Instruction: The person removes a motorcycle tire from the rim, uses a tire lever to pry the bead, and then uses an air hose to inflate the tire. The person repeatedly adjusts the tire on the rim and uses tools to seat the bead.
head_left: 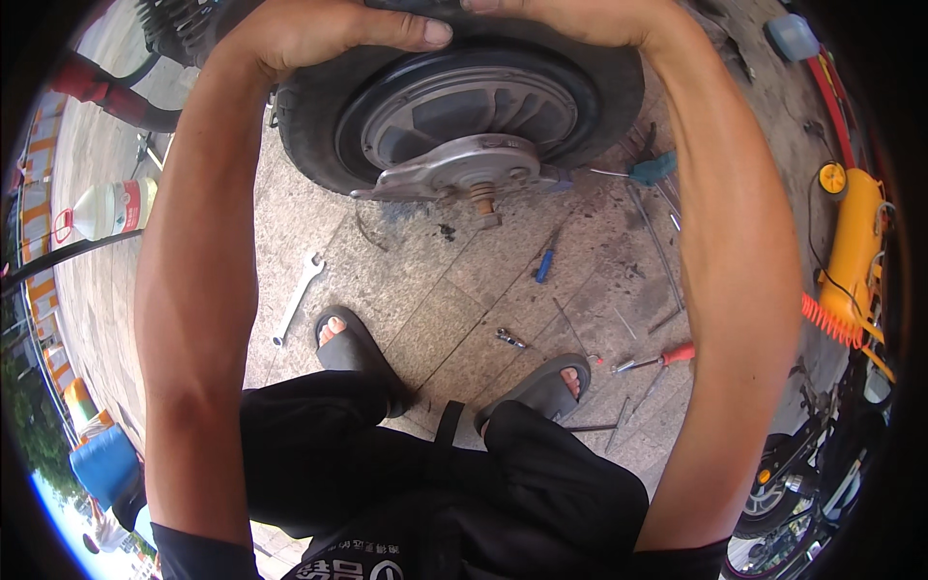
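Note:
A scooter wheel with a black tyre (pixel 309 145) and a grey metal hub (pixel 464 106) stands upright before me at the top of the view. Its cover plate (pixel 459 166) faces me, with a rusty threaded axle (pixel 483 201) sticking out of the middle. My left hand (pixel 324 34) grips the tyre's upper left part, thumb lying along the rubber. On the upper right, my right hand (pixel 570 19) holds the same tyre. Most fingers of both hands are hidden behind the tyre or cut off by the upper edge.
A combination wrench (pixel 298 300) lies left of my feet. Around the right foot are a blue-handled screwdriver (pixel 544 266), a small socket tool (pixel 510 338) and a red-handled tool (pixel 677 355). A yellow air tank (pixel 855 246) with an orange coiled hose stands far right; a clear bottle (pixel 106 210) is left.

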Demonstrator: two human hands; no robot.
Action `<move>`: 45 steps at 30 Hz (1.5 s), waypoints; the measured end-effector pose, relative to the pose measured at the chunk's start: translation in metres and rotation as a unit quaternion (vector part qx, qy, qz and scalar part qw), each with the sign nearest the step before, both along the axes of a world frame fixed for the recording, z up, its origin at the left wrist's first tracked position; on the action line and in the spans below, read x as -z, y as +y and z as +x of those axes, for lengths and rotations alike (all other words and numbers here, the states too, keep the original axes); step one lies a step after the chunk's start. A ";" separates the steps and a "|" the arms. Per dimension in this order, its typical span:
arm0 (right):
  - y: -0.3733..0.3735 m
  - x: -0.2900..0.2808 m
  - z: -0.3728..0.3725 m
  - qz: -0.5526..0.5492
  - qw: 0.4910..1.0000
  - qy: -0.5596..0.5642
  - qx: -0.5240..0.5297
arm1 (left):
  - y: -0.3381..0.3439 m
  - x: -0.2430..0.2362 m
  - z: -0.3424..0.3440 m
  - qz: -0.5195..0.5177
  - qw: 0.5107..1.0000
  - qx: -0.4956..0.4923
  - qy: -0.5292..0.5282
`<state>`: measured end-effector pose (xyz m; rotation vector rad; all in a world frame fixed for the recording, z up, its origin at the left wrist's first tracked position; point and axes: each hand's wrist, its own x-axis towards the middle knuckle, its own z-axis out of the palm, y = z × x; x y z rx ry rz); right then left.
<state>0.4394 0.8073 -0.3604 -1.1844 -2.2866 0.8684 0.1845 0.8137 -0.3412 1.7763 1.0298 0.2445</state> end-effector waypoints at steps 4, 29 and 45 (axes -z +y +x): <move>-0.003 0.002 0.002 -0.008 1.000 0.005 0.003 | -0.001 0.000 0.002 0.016 1.000 0.015 -0.007; -0.015 0.006 0.007 0.026 0.997 -0.019 0.063 | -0.003 -0.001 0.008 0.049 0.997 -0.001 0.058; -0.019 0.003 0.010 -0.001 0.998 -0.032 0.061 | -0.010 -0.008 0.011 0.090 0.990 0.005 0.106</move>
